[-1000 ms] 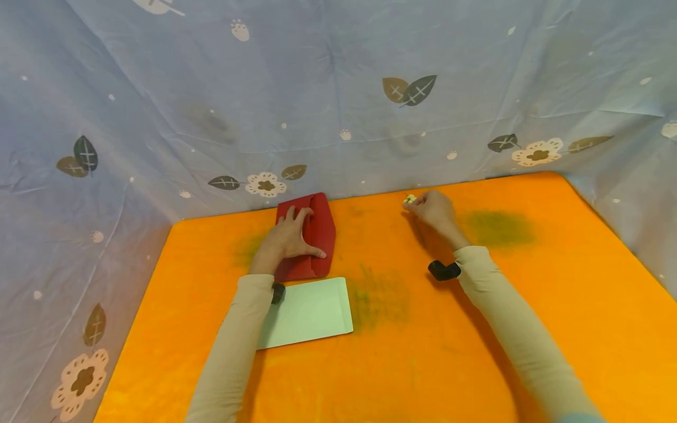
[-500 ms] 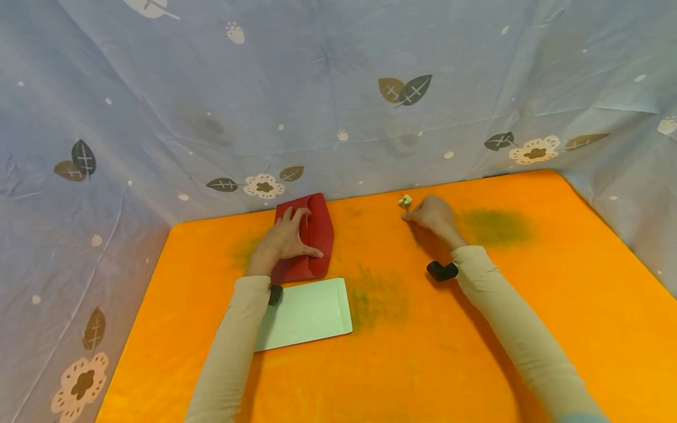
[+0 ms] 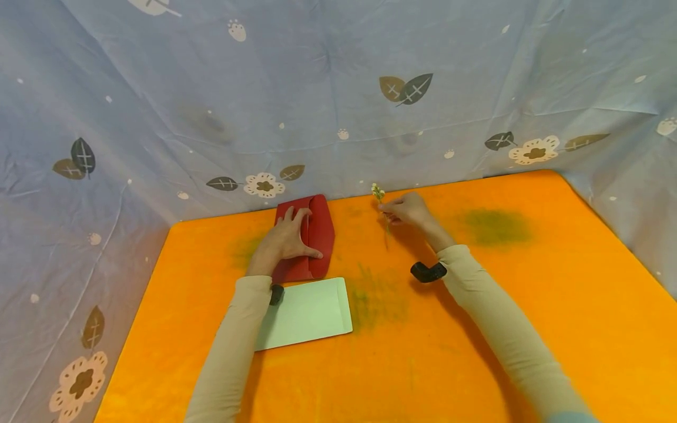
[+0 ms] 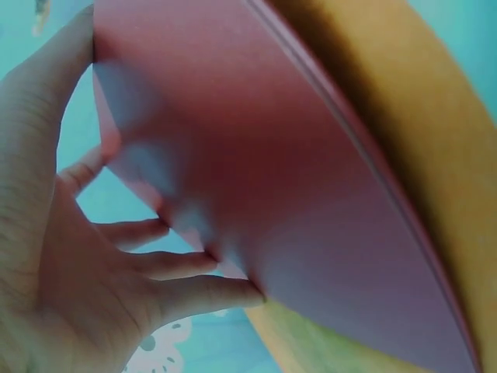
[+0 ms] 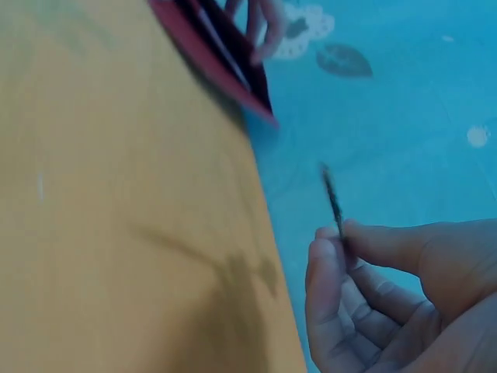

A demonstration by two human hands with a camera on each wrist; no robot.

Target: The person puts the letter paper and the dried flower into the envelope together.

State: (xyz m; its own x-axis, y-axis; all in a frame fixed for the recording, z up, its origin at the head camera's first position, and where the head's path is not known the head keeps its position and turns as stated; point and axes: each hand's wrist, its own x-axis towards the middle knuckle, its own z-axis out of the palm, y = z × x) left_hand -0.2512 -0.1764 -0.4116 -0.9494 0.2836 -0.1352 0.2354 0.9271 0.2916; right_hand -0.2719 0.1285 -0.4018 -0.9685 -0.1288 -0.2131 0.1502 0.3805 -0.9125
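Observation:
A red envelope lies at the back left of the table, its pointed flap turned to the right. My left hand is spread over it and grips it between thumb and fingertips, which sit at its edges in the left wrist view. The mouth of the envelope gapes in the right wrist view. To the right, my right hand pinches a small dried flower sprig by its thin stem between thumb and forefinger. The pale yellow blossoms point up and away, and the stem looks dark in the right wrist view.
A pale green envelope lies in front of the red one, partly under my left forearm. The orange table has greenish smudges. A blue-grey patterned curtain hangs behind and at both sides.
My right hand has moved left with the flower sprig, nearer the red envelope, and more of the stem shows. My left hand and both envelopes have stayed in place.

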